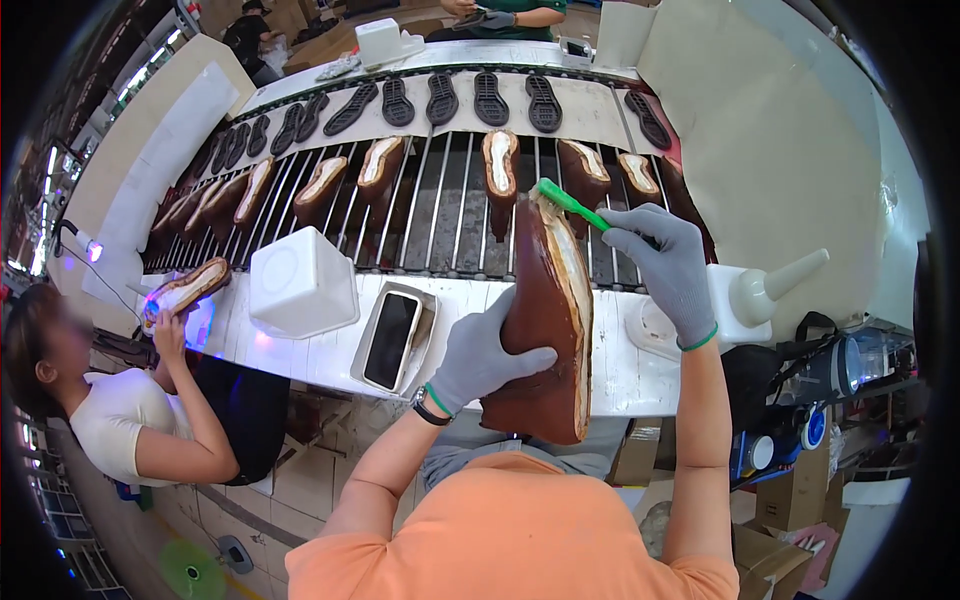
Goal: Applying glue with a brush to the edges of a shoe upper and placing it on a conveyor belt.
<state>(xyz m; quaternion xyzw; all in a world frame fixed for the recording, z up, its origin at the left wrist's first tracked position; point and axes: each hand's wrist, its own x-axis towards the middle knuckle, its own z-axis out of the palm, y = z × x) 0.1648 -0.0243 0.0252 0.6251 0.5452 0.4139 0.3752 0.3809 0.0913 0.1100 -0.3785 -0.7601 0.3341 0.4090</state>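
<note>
My left hand (482,352), in a grey glove, grips the side of a brown shoe upper (545,330) held on edge, its pale underside facing right. My right hand (665,268), also gloved, holds a green brush (568,203) whose bristle end touches the toe end of the shoe's underside. Both hands are above the white bench edge (620,370), in front of the roller conveyor.
The roller conveyor (450,210) carries brown shoe uppers (499,170); black soles (490,98) lie on the belt behind. A white box (300,282), a phone in a tray (392,338) and a white squeeze bottle (765,290) sit on the bench. A co-worker at left holds a shoe (185,290).
</note>
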